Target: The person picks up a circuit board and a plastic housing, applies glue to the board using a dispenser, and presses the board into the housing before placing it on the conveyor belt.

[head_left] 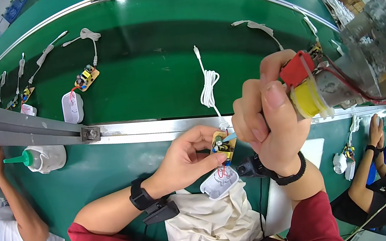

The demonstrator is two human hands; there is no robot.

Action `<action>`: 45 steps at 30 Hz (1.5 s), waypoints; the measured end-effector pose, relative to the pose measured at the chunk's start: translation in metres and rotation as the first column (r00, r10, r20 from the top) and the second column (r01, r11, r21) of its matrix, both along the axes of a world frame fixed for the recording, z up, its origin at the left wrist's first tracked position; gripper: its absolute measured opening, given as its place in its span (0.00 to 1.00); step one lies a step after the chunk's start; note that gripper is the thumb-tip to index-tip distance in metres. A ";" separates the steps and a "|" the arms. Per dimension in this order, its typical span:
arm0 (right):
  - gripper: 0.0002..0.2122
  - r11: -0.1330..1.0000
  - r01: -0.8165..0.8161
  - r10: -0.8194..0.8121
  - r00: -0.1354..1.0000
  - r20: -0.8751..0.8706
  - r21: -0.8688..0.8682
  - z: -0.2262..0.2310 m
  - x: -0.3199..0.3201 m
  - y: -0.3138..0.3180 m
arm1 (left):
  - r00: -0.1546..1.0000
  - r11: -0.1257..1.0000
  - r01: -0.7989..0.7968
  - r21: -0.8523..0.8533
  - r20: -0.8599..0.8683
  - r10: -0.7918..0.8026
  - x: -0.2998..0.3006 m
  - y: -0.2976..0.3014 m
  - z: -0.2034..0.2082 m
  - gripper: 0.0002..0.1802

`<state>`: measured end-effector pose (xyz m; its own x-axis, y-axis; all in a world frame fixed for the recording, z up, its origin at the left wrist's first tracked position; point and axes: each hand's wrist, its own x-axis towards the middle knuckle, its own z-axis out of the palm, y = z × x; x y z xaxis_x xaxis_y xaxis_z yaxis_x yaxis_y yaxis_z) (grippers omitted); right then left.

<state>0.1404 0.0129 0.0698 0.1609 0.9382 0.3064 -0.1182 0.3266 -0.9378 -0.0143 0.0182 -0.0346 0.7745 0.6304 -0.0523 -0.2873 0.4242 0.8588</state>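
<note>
Closest to my eyes, my right hand (266,118) is clenched round a tool (308,93) with a red and yellow plastic collar, its tip at a small circuit board (223,145). My left hand (187,160) pinches that board above the green surface (109,170); red wires run down to a rounded white plastic shell (219,183) over crumpled cream cloth (210,222).

The small yellow circuit board (222,144) sits between both hands, white plastic shell half (219,182) just below it. The coiled white cable (209,88) lies behind on the green conveyor belt (154,71).
</note>
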 end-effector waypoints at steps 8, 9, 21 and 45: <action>0.11 0.999 0.026 -0.026 1.000 -0.007 -0.030 -0.003 0.006 0.000 | 1.000 1.000 -0.007 0.009 0.012 0.007 0.007 -0.002 -0.002 0.21; 0.11 0.999 0.028 -0.028 1.000 -0.009 -0.030 -0.003 0.007 -0.001 | 1.000 1.000 -0.010 0.013 0.009 0.010 0.008 -0.002 -0.001 0.21; 0.08 0.998 0.024 -0.030 0.993 -0.113 -0.056 -0.002 0.018 -0.003 | 1.000 1.000 0.002 0.013 0.007 -0.002 0.014 -0.002 0.002 0.21; 0.23 0.999 0.006 -0.005 1.000 -0.028 0.050 0.035 0.019 -0.015 | 0.991 0.994 0.103 -0.017 -0.087 -0.104 0.015 -0.002 0.025 0.24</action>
